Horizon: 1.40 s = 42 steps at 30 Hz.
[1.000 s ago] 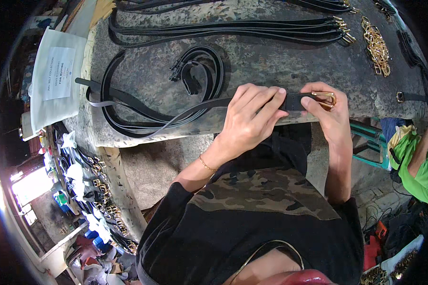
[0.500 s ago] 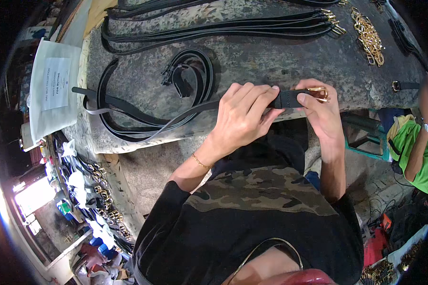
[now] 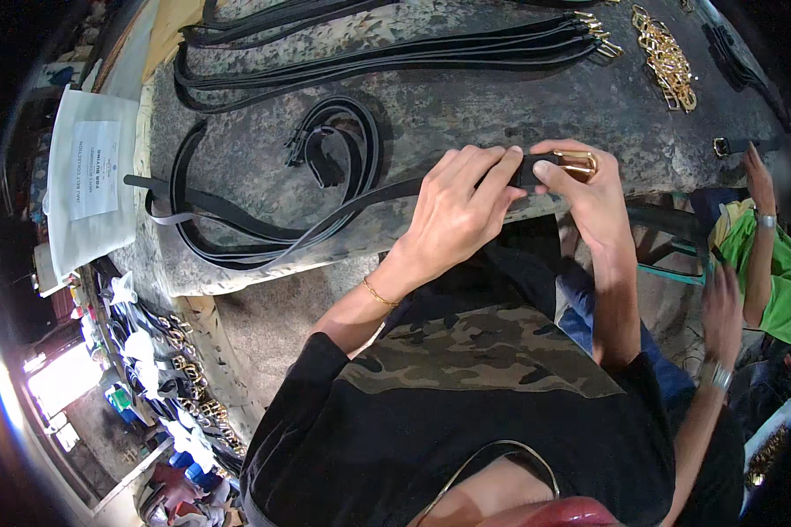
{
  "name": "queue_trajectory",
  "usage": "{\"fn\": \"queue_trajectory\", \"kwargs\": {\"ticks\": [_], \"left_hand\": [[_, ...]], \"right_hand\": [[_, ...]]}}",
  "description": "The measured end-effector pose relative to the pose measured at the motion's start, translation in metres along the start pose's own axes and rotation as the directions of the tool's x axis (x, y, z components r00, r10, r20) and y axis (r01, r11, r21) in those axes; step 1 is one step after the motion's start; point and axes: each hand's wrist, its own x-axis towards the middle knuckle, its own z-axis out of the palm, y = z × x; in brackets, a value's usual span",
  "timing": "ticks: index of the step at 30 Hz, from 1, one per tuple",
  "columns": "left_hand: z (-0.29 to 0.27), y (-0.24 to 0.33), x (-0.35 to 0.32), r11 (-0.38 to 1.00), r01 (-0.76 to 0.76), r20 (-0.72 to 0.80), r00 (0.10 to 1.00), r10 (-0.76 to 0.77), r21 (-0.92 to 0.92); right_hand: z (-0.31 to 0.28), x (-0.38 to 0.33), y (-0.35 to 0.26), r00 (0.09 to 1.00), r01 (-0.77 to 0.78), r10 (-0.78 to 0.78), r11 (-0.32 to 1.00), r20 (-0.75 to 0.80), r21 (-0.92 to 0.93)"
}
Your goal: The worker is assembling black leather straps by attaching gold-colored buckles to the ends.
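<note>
My left hand [image 3: 466,206] pinches a black belt [image 3: 387,191] close to its buckle end, fingers on top and thumb below. On the other side my right hand [image 3: 596,189] is closed on the same end, its thumb pressing the folded strap beside the gold buckle [image 3: 580,164]. Much of the fold is hidden under my fingers. The rest of the belt runs left and loops over the near edge of the table. Just beyond it lies a coil of black straps [image 3: 373,145].
Stacked black belts [image 3: 395,66] with gold buckles lie across the worktable [image 3: 466,105]. A heap of gold buckles [image 3: 664,57] sits far right, a white labelled packet [image 3: 92,176] at left. At right are another person's hand [image 3: 758,180] and a nearer arm with a bracelet [image 3: 722,325].
My hands have drawn slightly closer together, covering more of the buckle end. At the right, another arm has come into view and a hand has reached toward the table. The view has shifted a little.
</note>
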Motion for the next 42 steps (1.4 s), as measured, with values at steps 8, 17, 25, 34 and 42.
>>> {"fn": "queue_trajectory", "kwargs": {"ticks": [8, 17, 25, 34, 42], "left_hand": [[-0.002, -0.008, 0.004, 0.996, -0.067, -0.001, 0.998, 0.067, -0.067], [0.0, -0.011, 0.007, 0.997, -0.072, 0.106, 0.992, 0.07, 0.015], [-0.01, -0.02, 0.016, 0.992, 0.094, 0.157, 0.984, -0.08, -0.086], [-0.009, -0.02, 0.01, 1.0, 0.013, 0.125, 0.992, -0.015, 0.023], [-0.003, -0.02, 0.006, 0.997, 0.003, 0.138, 0.99, -0.013, 0.071]], "right_hand": [[0.002, 0.0, 0.002, 0.997, -0.009, 0.01, 1.0, -0.073, 0.009], [0.0, 0.003, 0.015, 0.998, -0.01, 0.013, 0.999, -0.059, 0.048], [-0.012, 0.012, 0.002, 0.998, -0.044, 0.052, 0.975, -0.032, 0.217], [0.004, 0.009, 0.012, 0.991, 0.009, 0.017, 0.981, -0.134, 0.192], [0.01, 0.003, 0.024, 0.975, 0.069, -0.017, 0.971, -0.223, 0.227]]}}
